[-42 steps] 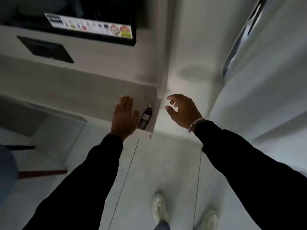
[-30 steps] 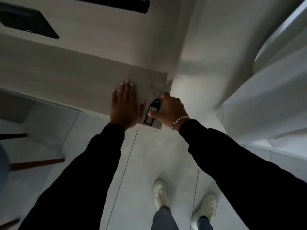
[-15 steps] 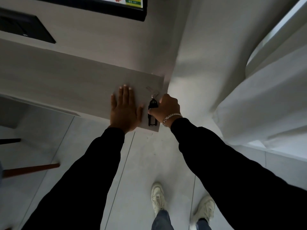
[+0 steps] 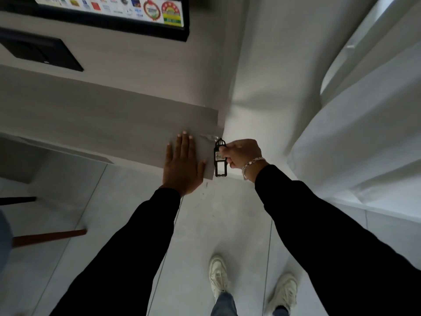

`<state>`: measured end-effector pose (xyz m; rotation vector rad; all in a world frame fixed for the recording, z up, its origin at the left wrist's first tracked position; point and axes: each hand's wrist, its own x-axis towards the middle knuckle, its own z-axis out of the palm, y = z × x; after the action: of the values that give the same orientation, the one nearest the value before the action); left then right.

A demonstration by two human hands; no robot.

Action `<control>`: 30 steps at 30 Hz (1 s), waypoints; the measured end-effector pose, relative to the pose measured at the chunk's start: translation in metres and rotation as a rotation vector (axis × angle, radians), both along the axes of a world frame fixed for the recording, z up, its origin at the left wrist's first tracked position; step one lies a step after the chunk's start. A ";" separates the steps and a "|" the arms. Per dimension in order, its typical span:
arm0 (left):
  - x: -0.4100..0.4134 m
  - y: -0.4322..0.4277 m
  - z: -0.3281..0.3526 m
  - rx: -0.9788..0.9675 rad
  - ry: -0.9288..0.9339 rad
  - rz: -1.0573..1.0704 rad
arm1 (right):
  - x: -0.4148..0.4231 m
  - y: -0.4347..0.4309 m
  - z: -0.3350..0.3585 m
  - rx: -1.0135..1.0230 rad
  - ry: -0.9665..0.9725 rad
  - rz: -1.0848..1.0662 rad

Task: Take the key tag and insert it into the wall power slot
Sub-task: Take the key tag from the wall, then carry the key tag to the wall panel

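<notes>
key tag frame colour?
Black plastic key tag with a pale label window, pinched in the right hand. The head view shows it clearly.

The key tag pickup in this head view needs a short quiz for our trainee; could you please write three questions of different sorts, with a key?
1. True or false: the left hand lies flat, palm down, on the shelf.
2. Multiple choice: the black key tag is (A) flat on the shelf, untouched; (B) pinched in the right hand at the shelf's right end; (C) on the floor.
3. Fill the gap: the right wrist wears a ___.

Key: 1 true; 2 B; 3 bracelet.
</notes>
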<state>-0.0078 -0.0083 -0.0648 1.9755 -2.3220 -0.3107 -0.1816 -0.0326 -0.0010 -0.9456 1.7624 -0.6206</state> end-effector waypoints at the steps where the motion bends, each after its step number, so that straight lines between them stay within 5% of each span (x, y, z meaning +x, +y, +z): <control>1: -0.006 0.006 0.001 0.014 0.003 -0.029 | -0.009 0.004 0.007 0.023 -0.065 -0.010; 8: -0.070 0.053 0.026 0.133 0.111 -0.247 | -0.093 0.065 0.056 0.053 -0.414 -0.172; 13: -0.149 0.085 0.080 -0.047 0.314 -0.233 | -0.192 0.130 0.093 0.009 -0.544 -0.245; 30: -0.551 0.178 0.228 -0.353 0.629 -0.757 | -0.525 0.356 0.216 -0.417 -0.348 -0.384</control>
<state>-0.5586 0.1694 0.1628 0.6467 -2.3360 -0.4382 -0.7066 0.3233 0.2146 -0.7129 1.5308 -1.3552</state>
